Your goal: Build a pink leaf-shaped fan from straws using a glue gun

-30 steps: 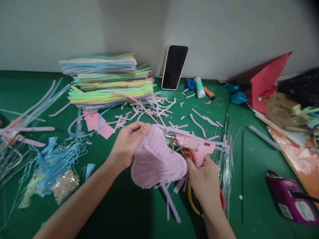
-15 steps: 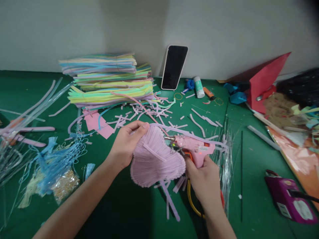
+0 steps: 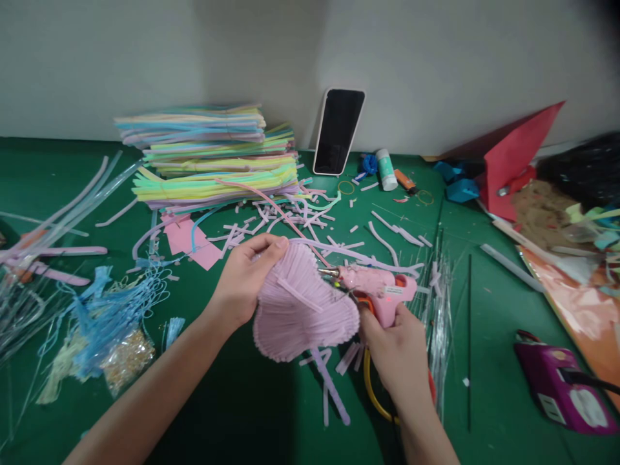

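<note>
My left hand (image 3: 245, 279) is closed on the upper left edge of a pink heart-shaped piece (image 3: 303, 307) made of rows of thin pink strips, and holds it above the green table (image 3: 242, 400). A long lilac strip (image 3: 368, 260) runs from its top edge out to the right. My right hand (image 3: 397, 349) grips the handle of a pink glue gun (image 3: 375, 287). The gun's metal nozzle points left and sits at the heart's right upper edge. A short loose strip lies across the heart's face.
A stack of pastel strips (image 3: 213, 158) lies at the back left, a phone (image 3: 339, 131) leans on the wall, and a glue stick (image 3: 386, 169) lies beside it. Cut strip scraps litter the middle. Red card (image 3: 513, 158) and a purple device (image 3: 564, 387) sit right; blue tassels (image 3: 109, 316) left.
The glue gun has dipped slightly and its nozzle has moved a little closer along the heart's edge. The heart has tilted slightly downward. Both hands keep their grips.
</note>
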`<state>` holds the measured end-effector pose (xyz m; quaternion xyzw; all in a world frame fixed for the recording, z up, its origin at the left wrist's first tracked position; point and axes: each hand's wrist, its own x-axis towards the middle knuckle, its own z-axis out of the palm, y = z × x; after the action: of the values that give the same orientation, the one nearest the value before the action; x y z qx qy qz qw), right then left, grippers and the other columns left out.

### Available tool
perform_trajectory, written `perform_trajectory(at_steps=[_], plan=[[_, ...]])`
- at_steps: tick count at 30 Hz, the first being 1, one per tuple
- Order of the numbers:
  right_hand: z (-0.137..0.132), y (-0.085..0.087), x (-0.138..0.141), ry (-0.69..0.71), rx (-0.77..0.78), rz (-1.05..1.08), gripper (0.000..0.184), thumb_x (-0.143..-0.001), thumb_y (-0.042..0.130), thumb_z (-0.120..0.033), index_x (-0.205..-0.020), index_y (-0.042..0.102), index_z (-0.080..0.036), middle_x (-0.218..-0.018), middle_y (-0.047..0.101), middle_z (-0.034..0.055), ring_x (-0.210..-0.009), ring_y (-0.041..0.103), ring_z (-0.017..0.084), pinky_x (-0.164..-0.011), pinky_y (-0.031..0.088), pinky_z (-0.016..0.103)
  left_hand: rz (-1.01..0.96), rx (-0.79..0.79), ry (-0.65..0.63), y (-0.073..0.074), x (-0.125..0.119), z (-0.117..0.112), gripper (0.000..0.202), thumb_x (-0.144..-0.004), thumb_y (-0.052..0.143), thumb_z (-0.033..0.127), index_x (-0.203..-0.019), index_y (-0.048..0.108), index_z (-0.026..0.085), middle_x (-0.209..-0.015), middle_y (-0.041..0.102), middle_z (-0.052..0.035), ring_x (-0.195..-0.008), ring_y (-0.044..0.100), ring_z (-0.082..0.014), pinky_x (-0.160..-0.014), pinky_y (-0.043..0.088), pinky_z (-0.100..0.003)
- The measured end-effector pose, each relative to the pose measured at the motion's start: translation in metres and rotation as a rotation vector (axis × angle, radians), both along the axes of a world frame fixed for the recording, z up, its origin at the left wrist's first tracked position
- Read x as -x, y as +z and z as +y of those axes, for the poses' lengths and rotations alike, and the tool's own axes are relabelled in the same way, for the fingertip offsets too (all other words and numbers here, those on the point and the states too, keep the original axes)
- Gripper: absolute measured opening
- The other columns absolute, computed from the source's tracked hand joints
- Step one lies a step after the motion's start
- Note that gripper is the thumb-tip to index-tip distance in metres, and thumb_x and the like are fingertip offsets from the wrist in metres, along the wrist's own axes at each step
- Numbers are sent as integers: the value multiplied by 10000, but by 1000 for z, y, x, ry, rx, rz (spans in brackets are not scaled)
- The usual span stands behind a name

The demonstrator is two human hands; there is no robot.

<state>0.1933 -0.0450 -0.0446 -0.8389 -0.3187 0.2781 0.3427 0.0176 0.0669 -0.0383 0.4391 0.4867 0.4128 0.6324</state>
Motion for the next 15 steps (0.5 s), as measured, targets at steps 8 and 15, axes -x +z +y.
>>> perform_trajectory(at_steps=[8, 15], plan=[[2, 2, 0, -23, -43, -22, 281, -656, 618, -345, -540, 388, -234, -427, 396, -83, -409, 340, 91, -378, 279, 225, 31, 2, -1, 1, -1, 0, 274, -749, 718, 432, -662, 644, 183, -699, 587, 17, -642, 489, -121, -612, 398, -235], [6, 3, 0, -20, -48, -63, 287, -656, 612, -354, -529, 387, -231, -410, 378, -86, -397, 330, 84, -369, 273, 217, 10, 1, -6, 1, -1, -1, 248, -760, 718, 405, -673, 649, 183, -683, 584, 26, -622, 486, -110, -601, 390, -229]])
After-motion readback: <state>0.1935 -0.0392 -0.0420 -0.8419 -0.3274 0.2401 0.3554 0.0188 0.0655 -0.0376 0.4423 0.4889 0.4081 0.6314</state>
